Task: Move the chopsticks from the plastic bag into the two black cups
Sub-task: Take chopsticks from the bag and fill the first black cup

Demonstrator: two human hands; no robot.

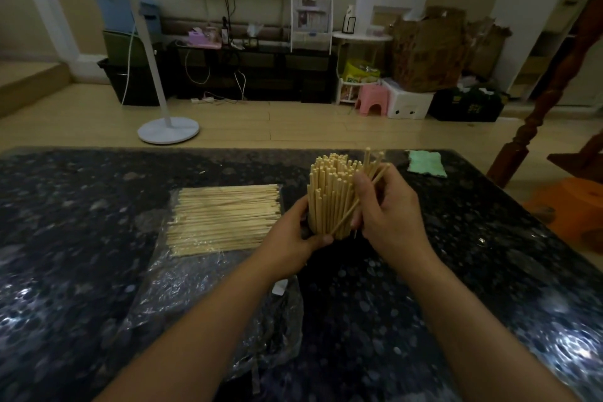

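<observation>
A thick upright bundle of pale wooden chopsticks (331,192) stands at the table's middle, its base hidden behind my hands, so no black cup shows plainly. My left hand (292,240) curls round the lower left of the bundle. My right hand (385,209) grips a few chopsticks (372,163) slanted against the bundle's right side. To the left, a flat layer of chopsticks (225,217) lies on the clear plastic bag (208,300), which spreads toward me across the dark table.
The dark speckled table (489,271) reflects light. A green cloth (425,162) lies at its far right edge. Beyond are a white fan stand (168,130), a pink stool (372,100), boxes and a wooden post (535,121) at right.
</observation>
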